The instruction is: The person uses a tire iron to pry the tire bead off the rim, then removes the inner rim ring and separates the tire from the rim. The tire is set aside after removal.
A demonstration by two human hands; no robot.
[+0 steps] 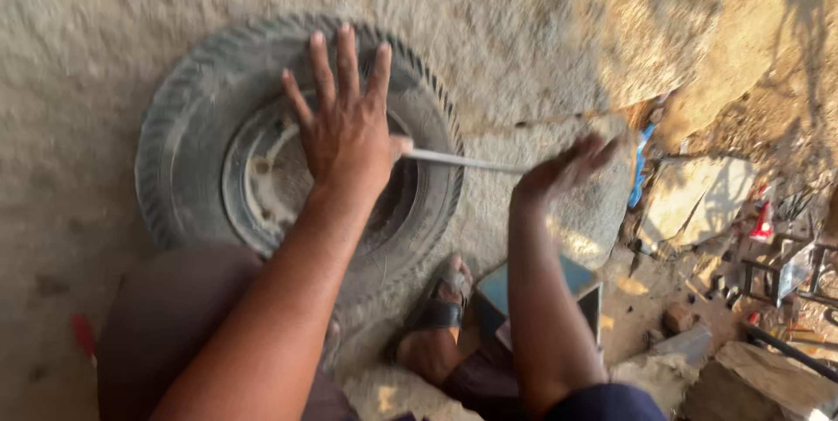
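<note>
Tyre, black ribbed rubber on a pale steel rim (188,116), lies flat on sandy ground by the sandalled foot (436,312); left hand (345,129) presses it, fingers spread; right hand (567,168) grips a thin metal bar (458,160) levered at the bead; a slip could strike the pressing fingers.

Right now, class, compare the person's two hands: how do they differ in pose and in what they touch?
The left hand lies flat with fingers spread on the tyre, over its metal rim; the right hand is curled around the end of a thin metal bar, away from the tyre. The left looks sharp, the right blurred. Both are bare.
</note>
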